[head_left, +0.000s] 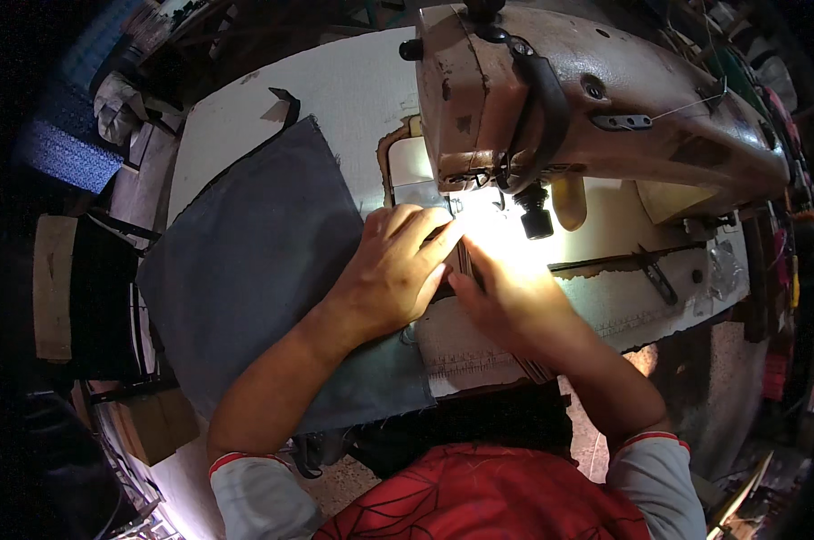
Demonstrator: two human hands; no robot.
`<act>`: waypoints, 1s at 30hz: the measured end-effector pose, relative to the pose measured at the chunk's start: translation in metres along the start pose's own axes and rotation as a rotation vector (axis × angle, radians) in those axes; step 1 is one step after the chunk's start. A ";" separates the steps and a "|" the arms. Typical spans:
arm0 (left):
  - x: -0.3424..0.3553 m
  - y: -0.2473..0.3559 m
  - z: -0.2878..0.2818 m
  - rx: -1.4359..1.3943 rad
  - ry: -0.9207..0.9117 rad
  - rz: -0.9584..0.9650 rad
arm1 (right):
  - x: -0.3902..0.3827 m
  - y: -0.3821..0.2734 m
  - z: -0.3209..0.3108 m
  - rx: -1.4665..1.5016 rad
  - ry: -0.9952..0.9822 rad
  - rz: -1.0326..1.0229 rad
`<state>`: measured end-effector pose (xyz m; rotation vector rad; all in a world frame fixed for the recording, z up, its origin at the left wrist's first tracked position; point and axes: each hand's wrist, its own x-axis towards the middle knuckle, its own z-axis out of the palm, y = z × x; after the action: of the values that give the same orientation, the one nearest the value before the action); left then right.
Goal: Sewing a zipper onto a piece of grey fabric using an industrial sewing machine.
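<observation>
A dark grey-blue cloth lies over the left part of the sewing table and hangs past its near edge. My left hand presses its bent, closed fingers on the cloth's right edge, just in front of the sewing machine's needle area. Close beside it, my right hand is closed around a narrow striped strip, which shows between thumb and fingers. The strip comes out again below the right hand at the table's near edge. Bright lamp light washes out the right fingertips and the needle.
Thread snips lie on the right of the white tabletop. A small dark folded piece sits at the far left. A cardboard box stands low at the left. Thread runs to a guide plate on the machine.
</observation>
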<state>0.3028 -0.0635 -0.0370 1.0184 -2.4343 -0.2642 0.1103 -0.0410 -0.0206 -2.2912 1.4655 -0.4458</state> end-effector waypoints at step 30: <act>-0.004 0.003 -0.001 -0.045 -0.057 0.043 | 0.070 0.098 -0.018 -0.105 -0.013 -0.605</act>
<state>0.3040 -0.0581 -0.0360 0.9506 -2.4865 -0.3371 0.0526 -0.1446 -0.0479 -2.7966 0.7748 -0.5220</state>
